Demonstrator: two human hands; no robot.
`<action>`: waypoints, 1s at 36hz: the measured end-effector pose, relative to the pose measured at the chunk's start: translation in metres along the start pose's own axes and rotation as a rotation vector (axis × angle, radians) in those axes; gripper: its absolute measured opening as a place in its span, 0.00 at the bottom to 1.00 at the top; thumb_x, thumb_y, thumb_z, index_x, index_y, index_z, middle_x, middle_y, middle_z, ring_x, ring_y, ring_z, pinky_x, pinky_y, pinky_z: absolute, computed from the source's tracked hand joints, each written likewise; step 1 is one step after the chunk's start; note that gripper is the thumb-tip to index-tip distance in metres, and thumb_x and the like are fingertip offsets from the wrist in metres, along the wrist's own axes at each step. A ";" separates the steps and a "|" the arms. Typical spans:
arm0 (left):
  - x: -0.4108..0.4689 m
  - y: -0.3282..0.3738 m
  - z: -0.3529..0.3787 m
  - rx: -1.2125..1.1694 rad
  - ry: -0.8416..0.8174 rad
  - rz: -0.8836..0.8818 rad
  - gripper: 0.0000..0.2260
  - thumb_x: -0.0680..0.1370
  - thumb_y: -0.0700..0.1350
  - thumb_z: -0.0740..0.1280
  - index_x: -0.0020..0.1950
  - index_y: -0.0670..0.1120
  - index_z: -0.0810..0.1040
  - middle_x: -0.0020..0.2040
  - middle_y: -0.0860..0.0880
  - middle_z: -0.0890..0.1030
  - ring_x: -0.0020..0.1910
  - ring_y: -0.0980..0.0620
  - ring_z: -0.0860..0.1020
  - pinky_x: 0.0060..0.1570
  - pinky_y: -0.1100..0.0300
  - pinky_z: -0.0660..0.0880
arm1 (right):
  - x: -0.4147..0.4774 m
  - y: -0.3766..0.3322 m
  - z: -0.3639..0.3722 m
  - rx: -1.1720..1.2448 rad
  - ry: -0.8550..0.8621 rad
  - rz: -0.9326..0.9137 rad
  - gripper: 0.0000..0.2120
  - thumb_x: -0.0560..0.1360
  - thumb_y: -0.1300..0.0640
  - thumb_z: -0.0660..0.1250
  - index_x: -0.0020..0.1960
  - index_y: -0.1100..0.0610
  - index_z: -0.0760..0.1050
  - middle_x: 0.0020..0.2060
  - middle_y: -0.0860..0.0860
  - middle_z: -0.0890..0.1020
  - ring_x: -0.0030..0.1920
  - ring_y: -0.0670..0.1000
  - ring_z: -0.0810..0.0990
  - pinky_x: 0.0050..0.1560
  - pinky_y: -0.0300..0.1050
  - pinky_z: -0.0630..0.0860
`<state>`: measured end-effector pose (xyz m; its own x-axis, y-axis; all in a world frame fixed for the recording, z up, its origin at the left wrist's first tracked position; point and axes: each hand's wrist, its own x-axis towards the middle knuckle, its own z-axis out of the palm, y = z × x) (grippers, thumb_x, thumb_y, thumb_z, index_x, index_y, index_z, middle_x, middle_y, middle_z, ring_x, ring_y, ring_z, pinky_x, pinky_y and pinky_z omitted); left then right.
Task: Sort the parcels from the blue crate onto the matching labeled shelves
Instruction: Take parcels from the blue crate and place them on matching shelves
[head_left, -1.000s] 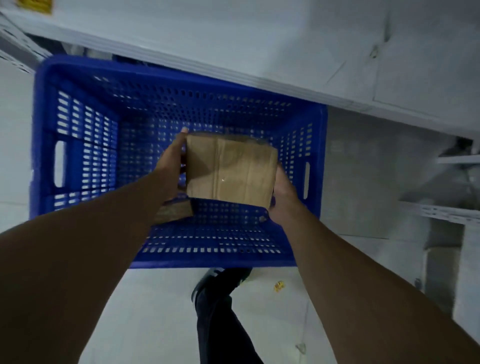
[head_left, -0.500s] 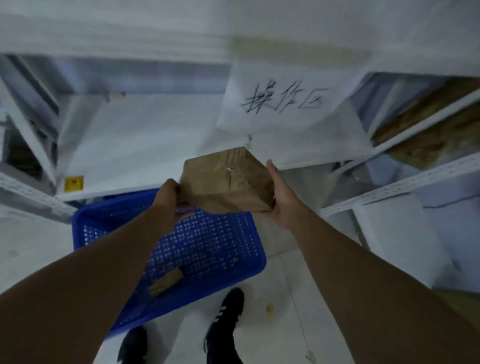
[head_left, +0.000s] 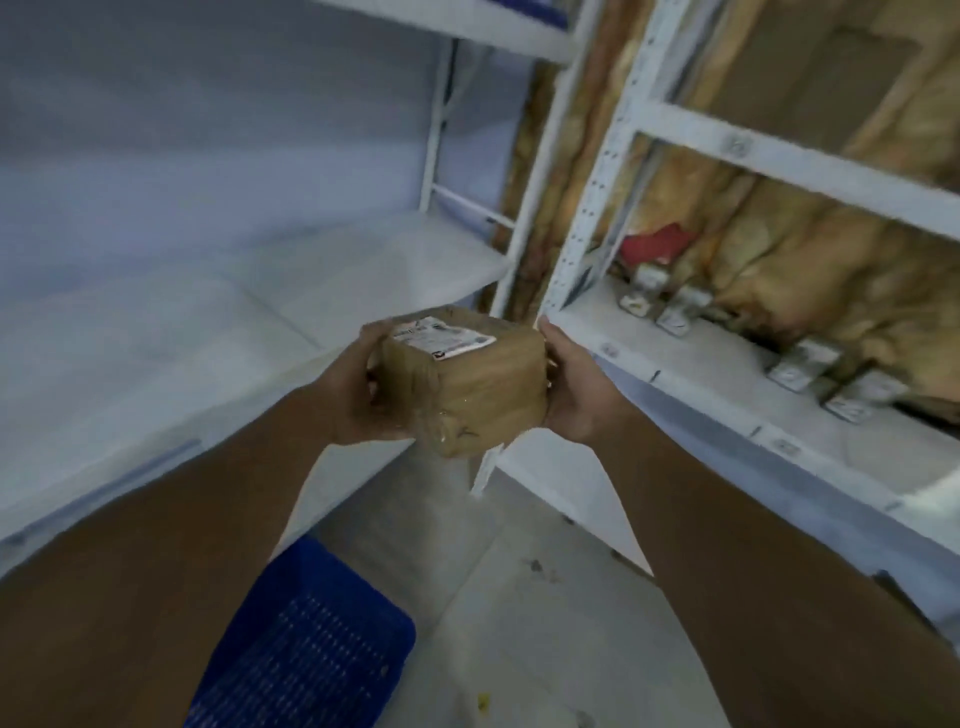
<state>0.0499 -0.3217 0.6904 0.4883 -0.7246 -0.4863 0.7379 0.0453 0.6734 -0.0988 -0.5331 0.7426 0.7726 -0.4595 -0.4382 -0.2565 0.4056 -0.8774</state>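
Observation:
I hold a brown taped cardboard parcel (head_left: 467, 384) at chest height, its white shipping label facing up. My left hand (head_left: 358, 389) grips its left side and my right hand (head_left: 571, 384) grips its right side. The blue crate (head_left: 311, 649) is on the floor below, only its corner showing past my left forearm. A white shelf board (head_left: 156, 332) stretches out to the left of the parcel. Another white shelf (head_left: 727, 384) runs along the right.
The right shelf carries several small label holders (head_left: 800, 364), a red item (head_left: 654, 244) and crumpled brown wrapping behind them. White perforated uprights (head_left: 587, 218) stand just beyond the parcel. Pale floor (head_left: 519, 597) lies between the shelf units.
I have lifted the parcel out of the crate and raised it up to shelf height. It has turned so the label shows on top. My view has swung up and right.

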 end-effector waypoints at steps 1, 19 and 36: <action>-0.002 0.009 0.024 0.047 -0.013 0.040 0.32 0.68 0.67 0.75 0.66 0.50 0.81 0.64 0.46 0.80 0.58 0.43 0.80 0.55 0.40 0.79 | -0.015 -0.012 -0.012 -0.005 -0.010 -0.007 0.29 0.73 0.33 0.72 0.63 0.53 0.83 0.62 0.53 0.83 0.61 0.58 0.83 0.56 0.64 0.82; -0.100 -0.002 0.394 0.672 -0.457 0.460 0.29 0.67 0.54 0.80 0.67 0.54 0.76 0.56 0.49 0.86 0.57 0.44 0.83 0.58 0.40 0.78 | -0.243 -0.154 -0.250 -0.068 0.057 -0.436 0.22 0.69 0.53 0.78 0.60 0.55 0.79 0.57 0.54 0.85 0.60 0.55 0.83 0.60 0.54 0.82; -0.147 -0.077 0.564 0.659 -0.583 0.563 0.34 0.74 0.30 0.71 0.76 0.53 0.68 0.58 0.43 0.86 0.55 0.42 0.85 0.48 0.44 0.84 | -0.356 -0.181 -0.397 -0.116 0.089 -0.562 0.44 0.62 0.60 0.83 0.74 0.51 0.68 0.64 0.56 0.82 0.64 0.59 0.82 0.73 0.59 0.72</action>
<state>-0.3412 -0.6069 1.0244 0.2529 -0.9427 0.2177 -0.0123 0.2219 0.9750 -0.5581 -0.7565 0.9802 0.7581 -0.6457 0.0910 0.1137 -0.0066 -0.9935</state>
